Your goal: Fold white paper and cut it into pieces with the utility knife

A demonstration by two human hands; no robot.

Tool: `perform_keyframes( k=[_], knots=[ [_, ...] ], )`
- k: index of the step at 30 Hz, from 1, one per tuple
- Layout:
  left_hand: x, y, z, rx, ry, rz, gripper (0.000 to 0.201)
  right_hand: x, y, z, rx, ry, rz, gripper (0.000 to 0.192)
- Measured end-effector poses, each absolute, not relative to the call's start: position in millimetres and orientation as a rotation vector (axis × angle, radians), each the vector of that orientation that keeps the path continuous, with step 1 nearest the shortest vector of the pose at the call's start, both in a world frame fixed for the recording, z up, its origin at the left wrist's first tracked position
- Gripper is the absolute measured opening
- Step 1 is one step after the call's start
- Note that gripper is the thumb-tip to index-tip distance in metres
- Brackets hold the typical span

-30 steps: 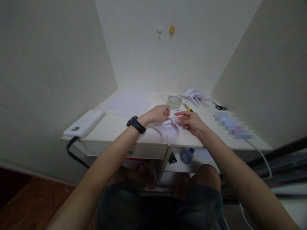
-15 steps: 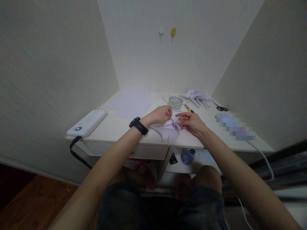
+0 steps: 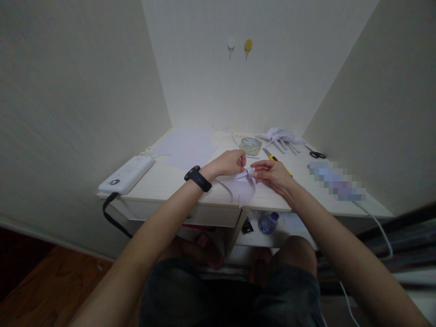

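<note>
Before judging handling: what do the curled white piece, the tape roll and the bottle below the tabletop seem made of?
Curled white piece: probably matte paper, judging by thin, curling edges. Tape roll: probably smooth plastic film, its wall translucent. Bottle: likely glossy plastic, bluish and translucent.

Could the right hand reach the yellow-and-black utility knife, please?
Probably yes: the knife lies just beyond the right hand, apparently uncovered, though that hand is occupied with curled white paper.

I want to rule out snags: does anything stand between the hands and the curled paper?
Nothing visible: the left hand and right hand are both at the upper folds of the curled paper. The tape roll and yellow cutter lie beyond, not between.
</note>
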State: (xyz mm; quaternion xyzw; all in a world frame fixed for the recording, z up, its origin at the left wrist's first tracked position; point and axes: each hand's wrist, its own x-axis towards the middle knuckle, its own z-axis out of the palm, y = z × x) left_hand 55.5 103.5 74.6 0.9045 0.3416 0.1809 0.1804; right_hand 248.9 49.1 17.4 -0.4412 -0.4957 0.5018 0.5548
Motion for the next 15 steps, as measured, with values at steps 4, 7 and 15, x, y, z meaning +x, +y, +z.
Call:
perform_keyframes(
  k=[4, 7, 15],
  knots=[
    [56.2, 99.8, 77.9, 2.556, 0.984, 0.511, 0.014, 247.9, 48.8, 17.8, -1.046, -1.205, 1.169, 0.043],
    [56.7, 97.8, 78.9, 2.542, 0.995, 0.524, 0.015, 246.2, 48.9, 17.8, -1.055, -1.226, 1.149, 0.041],
    [59.2, 98.3, 74.6, 2.437, 1.048, 0.618, 0.016, 243.6, 46.8, 18.2, -1.061, -1.192, 1.12, 0.045]
  ],
)
